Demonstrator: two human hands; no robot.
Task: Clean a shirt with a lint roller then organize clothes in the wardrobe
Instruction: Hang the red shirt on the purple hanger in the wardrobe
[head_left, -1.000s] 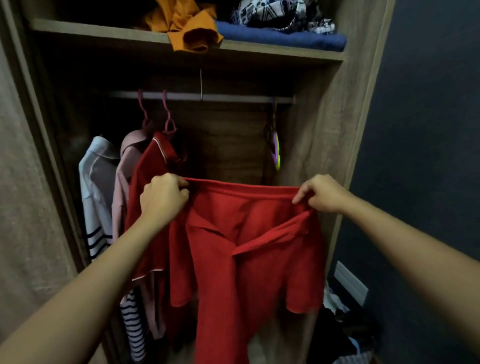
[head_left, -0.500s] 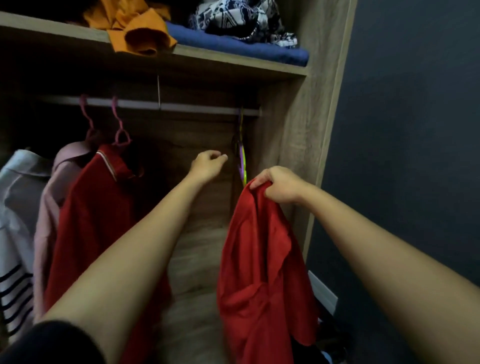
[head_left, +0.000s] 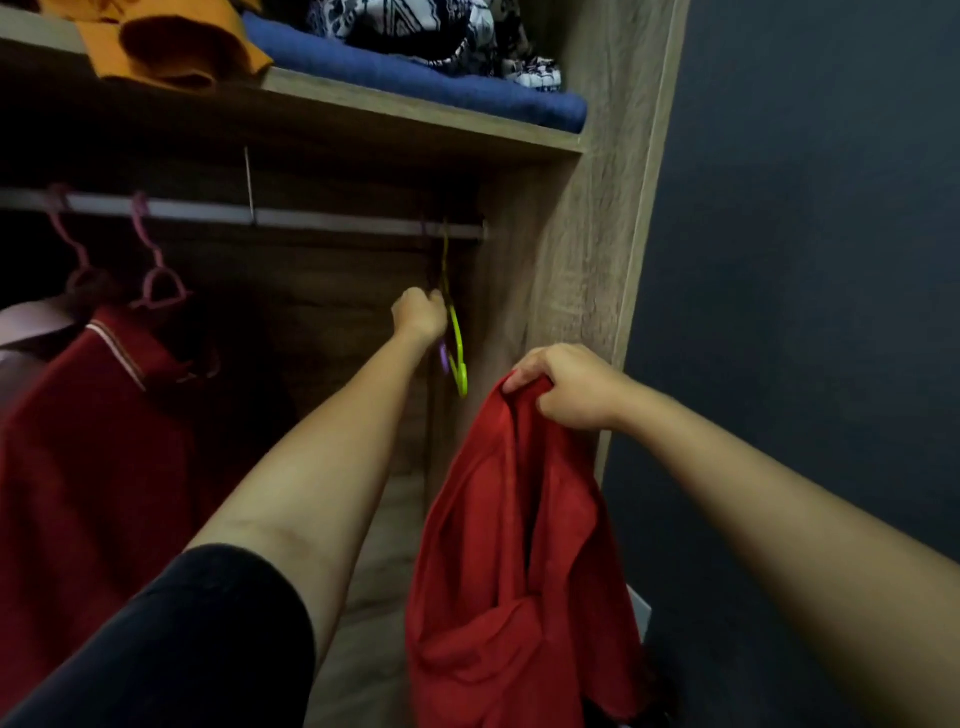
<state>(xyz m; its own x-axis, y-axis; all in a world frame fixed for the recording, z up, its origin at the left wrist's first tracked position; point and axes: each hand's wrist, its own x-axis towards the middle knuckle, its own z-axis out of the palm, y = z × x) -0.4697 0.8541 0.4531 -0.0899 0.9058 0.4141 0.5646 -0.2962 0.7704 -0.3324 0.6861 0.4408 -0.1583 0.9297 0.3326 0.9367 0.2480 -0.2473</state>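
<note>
Straight ahead stood an open wood-grain wardrobe (head_left: 587, 260). The left hand (head_left: 420, 319) was stretched into it, fingers curled round the neck of a lime-green plastic hanger (head_left: 459, 347). That hanger hung from the grey metal rail (head_left: 311, 217) near the right wall, with a purple hanger (head_left: 444, 359) just beside it. The right hand (head_left: 569, 387) gripped a bunched red shirt (head_left: 519, 545) by its top edge. The shirt hung limp, lower and to the right of the green hanger, not touching it. Further left, a dark red polo shirt with a white-trimmed collar (head_left: 78, 441) hung on a pink hanger (head_left: 156, 280). On the shelf (head_left: 415, 111) above lay an orange garment (head_left: 171, 47) and a folded blue cloth (head_left: 441, 85).
</note>
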